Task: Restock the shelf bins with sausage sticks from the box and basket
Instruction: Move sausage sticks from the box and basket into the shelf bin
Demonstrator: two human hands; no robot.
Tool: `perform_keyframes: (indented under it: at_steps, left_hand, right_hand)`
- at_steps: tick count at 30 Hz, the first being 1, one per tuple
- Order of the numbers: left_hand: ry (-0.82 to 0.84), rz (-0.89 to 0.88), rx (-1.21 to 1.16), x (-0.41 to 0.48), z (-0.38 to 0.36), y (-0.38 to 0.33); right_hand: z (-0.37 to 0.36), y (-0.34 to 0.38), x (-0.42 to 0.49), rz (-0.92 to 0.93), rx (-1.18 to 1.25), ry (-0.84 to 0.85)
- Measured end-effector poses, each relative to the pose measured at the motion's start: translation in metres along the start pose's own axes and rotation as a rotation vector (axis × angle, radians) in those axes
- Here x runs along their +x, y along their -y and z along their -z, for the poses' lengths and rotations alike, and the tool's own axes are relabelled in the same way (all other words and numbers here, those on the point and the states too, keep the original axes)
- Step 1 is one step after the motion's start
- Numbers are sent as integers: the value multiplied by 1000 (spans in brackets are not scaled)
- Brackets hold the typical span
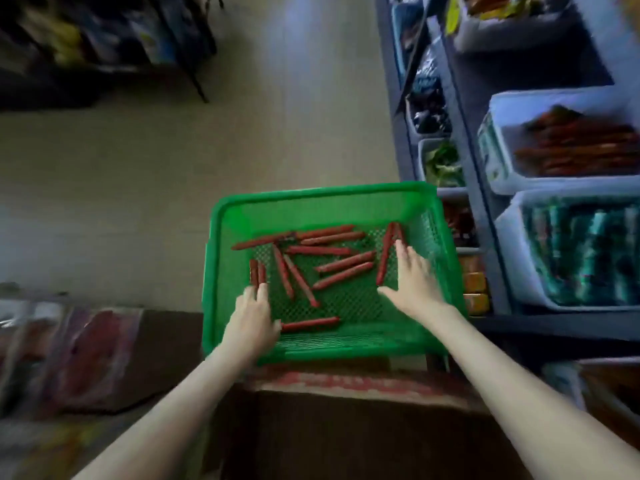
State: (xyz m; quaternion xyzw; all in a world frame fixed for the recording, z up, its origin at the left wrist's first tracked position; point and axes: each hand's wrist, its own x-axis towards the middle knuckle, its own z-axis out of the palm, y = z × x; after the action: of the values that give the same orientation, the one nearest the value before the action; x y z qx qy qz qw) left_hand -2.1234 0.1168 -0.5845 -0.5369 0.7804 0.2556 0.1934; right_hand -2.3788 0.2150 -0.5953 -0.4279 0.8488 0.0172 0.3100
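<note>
Floor (207,150): pale and bare across the upper middle and left. This is the widest open stretch, running from the basket's far rim to a dark rack at top left.

Shelf unit (482,209): dark uprights down the right side, its front edge just beside the basket's right wall, with little gap there.

Cardboard box (346,420): sits under the basket's near edge, its printed flap showing just below the rim.

Packets (93,351): clear, with red contents, lying to the left of the box.

Green basket (311,195): mesh floor and raised rim all round, resting on the box and tilted slightly.

Shelf bin (554,93): white, upper right, already holding reddish sticks. The bin below it (512,216) holds teal packets.

Right hand (414,282): inside the basket near its right wall. Fingers straight, thumb splayed left, holding nothing. Its fingertips reach a stick standing along that wall.

Left hand (254,317): over the near-left corner. Fingers extended and close together, tips at a pair of sticks. Motion blur hides whether they touch.

Sausage sticks (343,263): about a dozen lie scattered loose on the basket floor, mostly centre and far side. One lies alone near the front edge beside the left hand.
</note>
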Motion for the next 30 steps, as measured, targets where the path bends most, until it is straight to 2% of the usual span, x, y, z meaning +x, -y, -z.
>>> perform_keyframes:
  at_steps: [4,8,10,12,16,19,21,25,27,30]
  left_hand:
    - [133,214,-65,75,-21,-6]
    - [186,348,-64,126,-25,-9]
    - [224,388,-165,136,-29,-14]
    - [215,404,-191,136,-38,-17]
    - [45,384,-31,124,-48,-17]
    - [25,372,-41,124,-49,-17]
    - [18,359,-114,124,-51,-17]
    - [3,280,-425,119,-56,-23]
    - [44,250,-437,114,-53,-27]
    - [111,230,-316,109,-42,-25]
  right_hand:
    - [-38,-9,76,-234,117,16]
    - [-51,5,109,-304,168,-118]
    - [-56,12,114,-286,125,-123]
    - [-62,19,112,-203,73,-87]
    - [-70,25,101,61,-63,33]
    - [-69,20,91,220,-137,63]
    - [-67,18,84,368,-206,80]
    - [-74,24,72,722,-306,10]
    - [-79,34,65,744,-396,50]
    - [-83,50,58,606,-500,74]
